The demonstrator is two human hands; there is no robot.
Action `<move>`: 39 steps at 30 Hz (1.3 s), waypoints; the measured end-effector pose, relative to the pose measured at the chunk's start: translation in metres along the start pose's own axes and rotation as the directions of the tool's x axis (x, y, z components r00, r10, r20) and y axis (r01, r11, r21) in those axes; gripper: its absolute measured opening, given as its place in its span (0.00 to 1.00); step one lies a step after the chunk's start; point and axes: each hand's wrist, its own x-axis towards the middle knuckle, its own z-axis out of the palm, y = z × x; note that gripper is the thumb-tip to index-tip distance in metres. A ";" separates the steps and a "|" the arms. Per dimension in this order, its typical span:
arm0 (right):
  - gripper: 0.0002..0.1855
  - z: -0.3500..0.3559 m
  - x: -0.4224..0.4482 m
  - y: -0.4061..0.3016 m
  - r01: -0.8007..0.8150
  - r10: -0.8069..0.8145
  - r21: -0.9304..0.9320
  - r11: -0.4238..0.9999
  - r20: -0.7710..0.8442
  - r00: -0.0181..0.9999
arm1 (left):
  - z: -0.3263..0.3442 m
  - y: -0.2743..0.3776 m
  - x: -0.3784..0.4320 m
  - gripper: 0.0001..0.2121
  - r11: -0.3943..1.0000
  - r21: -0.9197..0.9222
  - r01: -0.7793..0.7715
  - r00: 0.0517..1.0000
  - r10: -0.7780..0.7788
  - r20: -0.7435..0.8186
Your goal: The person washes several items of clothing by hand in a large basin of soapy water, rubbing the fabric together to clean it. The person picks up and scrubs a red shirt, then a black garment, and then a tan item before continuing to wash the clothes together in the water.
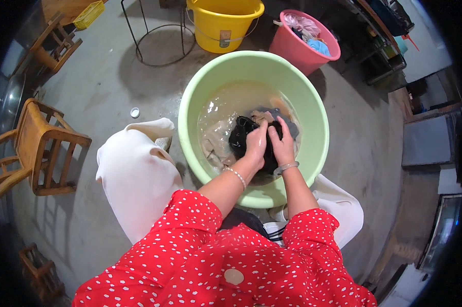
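Note:
Both hands are down inside a large pale green plastic basin that stands between my knees. My left hand grips a wet black cloth, a garment by its look. On the same cloth, my right hand closes from the other side, its fingers pointing away from me. Cloudy water fills the lower part of the basin. Beige fabric lies in the water on the left, and grey-blue fabric is beyond my right hand. The black cloth's lower part is partly hidden by my hands and wrists.
Behind the basin stand a yellow bucket and a pink bucket holding clothes. A round metal stand is to their left. A white cap lies on the concrete floor. A wooden chair stands at left.

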 end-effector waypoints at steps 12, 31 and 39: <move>0.13 -0.041 0.016 0.008 -0.106 0.303 0.501 0.859 -0.331 0.894 | -0.020 -0.022 0.016 0.18 0.962 -0.003 0.274 0.956 -0.272 0.110; 0.19 0.017 -0.027 0.029 -0.133 0.125 -0.024 0.991 -0.215 0.969 | -0.028 -0.032 0.025 0.19 0.886 -0.368 0.281 0.959 -0.250 0.129; 0.20 0.045 -0.046 -0.019 0.063 -0.092 -0.239 0.969 -0.109 0.990 | -0.069 -0.042 0.024 0.15 0.846 -0.494 0.202 0.979 -0.159 0.127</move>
